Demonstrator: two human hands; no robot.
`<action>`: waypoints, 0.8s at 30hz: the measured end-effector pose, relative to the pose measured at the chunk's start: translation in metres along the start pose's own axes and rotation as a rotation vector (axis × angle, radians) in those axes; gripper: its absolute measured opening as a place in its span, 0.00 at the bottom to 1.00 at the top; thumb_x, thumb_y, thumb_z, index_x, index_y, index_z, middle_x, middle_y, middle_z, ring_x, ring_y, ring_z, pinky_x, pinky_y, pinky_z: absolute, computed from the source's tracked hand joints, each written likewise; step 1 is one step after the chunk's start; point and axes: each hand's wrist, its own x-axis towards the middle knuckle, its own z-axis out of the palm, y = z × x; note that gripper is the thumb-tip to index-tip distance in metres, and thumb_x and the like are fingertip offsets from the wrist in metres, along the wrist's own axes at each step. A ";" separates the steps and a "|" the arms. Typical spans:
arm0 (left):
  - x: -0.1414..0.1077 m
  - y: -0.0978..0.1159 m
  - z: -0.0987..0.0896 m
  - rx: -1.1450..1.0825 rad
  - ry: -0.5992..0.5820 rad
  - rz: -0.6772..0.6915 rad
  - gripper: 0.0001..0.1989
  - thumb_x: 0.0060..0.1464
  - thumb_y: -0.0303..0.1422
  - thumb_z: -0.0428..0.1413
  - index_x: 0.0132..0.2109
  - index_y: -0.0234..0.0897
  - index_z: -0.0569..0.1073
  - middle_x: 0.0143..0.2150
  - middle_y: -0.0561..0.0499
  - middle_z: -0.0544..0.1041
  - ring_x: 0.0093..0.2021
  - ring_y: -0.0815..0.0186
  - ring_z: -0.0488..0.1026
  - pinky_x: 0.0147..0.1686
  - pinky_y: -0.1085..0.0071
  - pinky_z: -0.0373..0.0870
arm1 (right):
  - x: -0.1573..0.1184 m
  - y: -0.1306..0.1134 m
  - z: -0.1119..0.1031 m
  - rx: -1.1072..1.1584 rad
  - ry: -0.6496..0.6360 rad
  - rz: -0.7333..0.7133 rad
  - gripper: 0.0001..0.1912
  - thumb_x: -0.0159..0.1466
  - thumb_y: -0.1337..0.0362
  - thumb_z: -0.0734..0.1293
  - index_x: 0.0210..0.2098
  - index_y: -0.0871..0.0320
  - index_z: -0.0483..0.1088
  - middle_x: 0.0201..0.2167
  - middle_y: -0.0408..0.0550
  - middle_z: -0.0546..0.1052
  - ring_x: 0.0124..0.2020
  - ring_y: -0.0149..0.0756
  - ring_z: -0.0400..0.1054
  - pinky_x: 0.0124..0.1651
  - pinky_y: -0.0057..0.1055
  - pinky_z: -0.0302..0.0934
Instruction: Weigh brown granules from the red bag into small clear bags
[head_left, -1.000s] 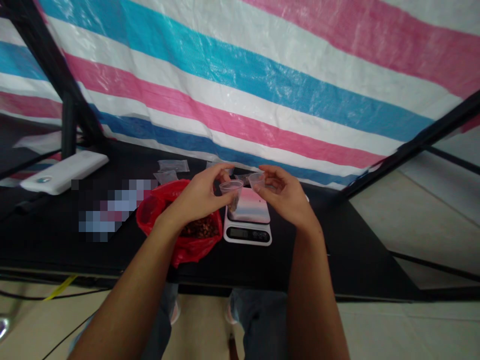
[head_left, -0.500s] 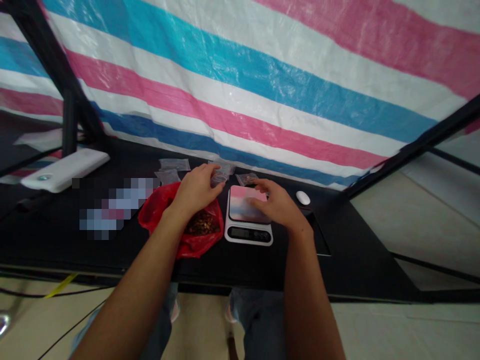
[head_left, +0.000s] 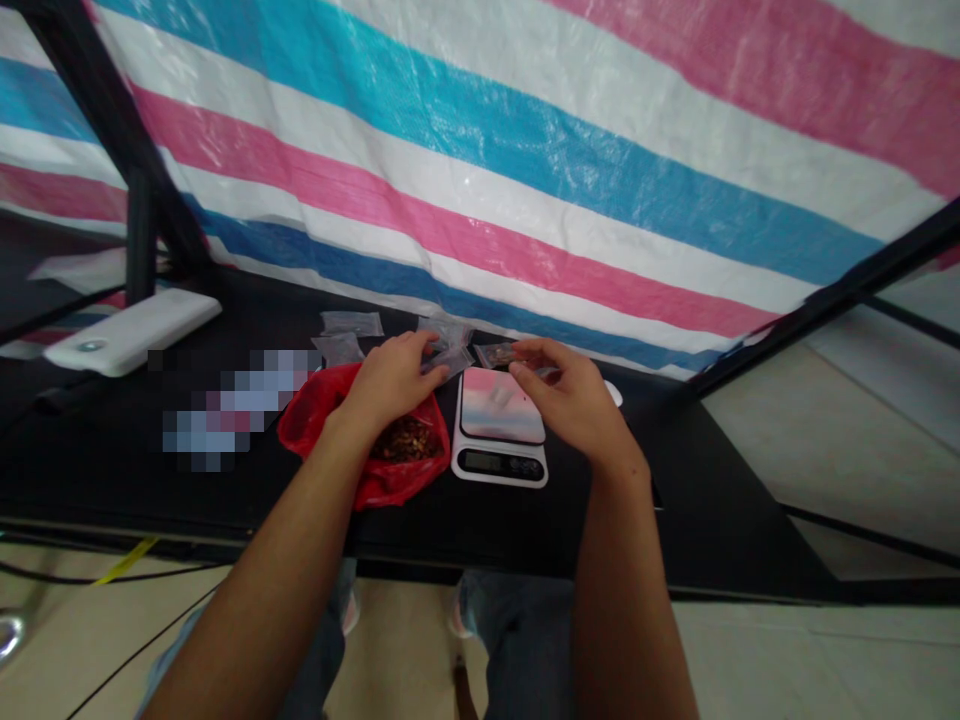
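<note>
My left hand [head_left: 397, 375] is over the back of a red plastic bag [head_left: 319, 395], thumb and fingers apart beside a clear small bag [head_left: 454, 360]. Small brown pieces [head_left: 409, 440] fill the red bag's opening. My right hand [head_left: 566, 395] is at the back right corner of a white kitchen scale [head_left: 499, 465], fingers curved and slightly apart. Its fingertips are close to a clear bag with brown contents [head_left: 493, 354]; whether they touch it is unclear. The scale's shiny plate [head_left: 499, 405] carries nothing visible. Its display looks dark.
More clear bags [head_left: 351, 323] lie along the back of the black table [head_left: 465, 530]. To the left are a blurred-out item [head_left: 255, 395] and a white device [head_left: 135, 330]. A white mouse [head_left: 615, 393] is partly behind my right hand. Striped sheeting [head_left: 487, 200] hangs behind.
My right hand has moved right and slightly back, from above the scale plate to its back right corner, now partly covering the mouse. My left hand has hardly moved.
</note>
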 end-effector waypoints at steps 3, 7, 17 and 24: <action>-0.004 0.000 -0.011 0.009 0.006 0.038 0.24 0.64 0.42 0.55 0.60 0.33 0.77 0.58 0.36 0.81 0.58 0.47 0.78 0.61 0.52 0.72 | -0.003 -0.017 0.000 0.021 -0.037 -0.002 0.11 0.68 0.60 0.70 0.48 0.57 0.78 0.43 0.51 0.84 0.42 0.41 0.77 0.49 0.39 0.71; -0.016 -0.005 -0.044 0.111 0.011 0.074 0.23 0.65 0.41 0.52 0.60 0.36 0.78 0.59 0.38 0.81 0.61 0.47 0.77 0.64 0.51 0.70 | -0.011 -0.054 0.026 -0.036 -0.245 -0.072 0.09 0.70 0.68 0.65 0.43 0.56 0.78 0.41 0.48 0.84 0.40 0.38 0.76 0.47 0.34 0.69; -0.047 -0.026 -0.084 0.213 -0.417 -0.209 0.11 0.57 0.29 0.51 0.42 0.36 0.78 0.41 0.40 0.86 0.38 0.53 0.82 0.40 0.62 0.74 | -0.033 -0.094 0.122 -0.511 -0.559 -0.111 0.18 0.67 0.70 0.65 0.55 0.68 0.75 0.54 0.66 0.77 0.56 0.57 0.71 0.47 0.43 0.73; -0.042 -0.008 -0.085 0.077 -0.238 -0.153 0.21 0.53 0.24 0.48 0.50 0.37 0.79 0.50 0.40 0.86 0.49 0.52 0.83 0.51 0.59 0.76 | -0.017 -0.080 0.115 -0.486 -0.582 0.012 0.20 0.69 0.60 0.70 0.57 0.65 0.76 0.57 0.67 0.77 0.60 0.58 0.71 0.56 0.47 0.71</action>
